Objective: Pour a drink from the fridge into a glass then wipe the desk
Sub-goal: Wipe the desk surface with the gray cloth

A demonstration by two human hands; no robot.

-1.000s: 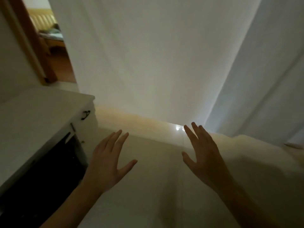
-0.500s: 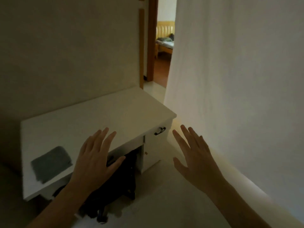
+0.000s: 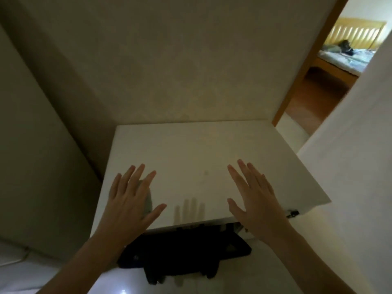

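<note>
Plain white flat-topped desk (image 3: 191, 158) pushed up against a beige wall (image 3: 169, 60), top matte and bare past the fingertips, nothing between them and the back edge. Dim light, so surface detail pretty washed out.

Left hand (image 3: 129, 200) flat and spread, fingers apart, gripping nothing, hovering over the near left part of the top. Peeking out just right of its fingers (image 3: 137, 177), a grey cloth (image 3: 148, 200), mostly hidden under the palm; hard to say if skin actually touches it, probably just above. Right hand (image 3: 252, 200) same deal, palm down, fingers splayed and empty, over the near right part, wrist hanging past the front edge. Faint hand-shaped shadow on the desktop between the two thumbs.

Front edge runs right under both palms. Below it, a black chair seat (image 3: 186, 253) tucked into the knee gap. Small dark drawer handle (image 3: 293, 213) on the front face, right of the right hand. Left edge just outside the left pinky, then a narrow gap and another beige wall. Right corner well right of the right fingers, beside a white panel (image 3: 350, 155). Beyond that, up and right of the fingertips, an open doorway with a brown wooden frame (image 3: 305, 68) and a bed with a slatted wooden headboard (image 3: 358, 32) in the far room.
</note>
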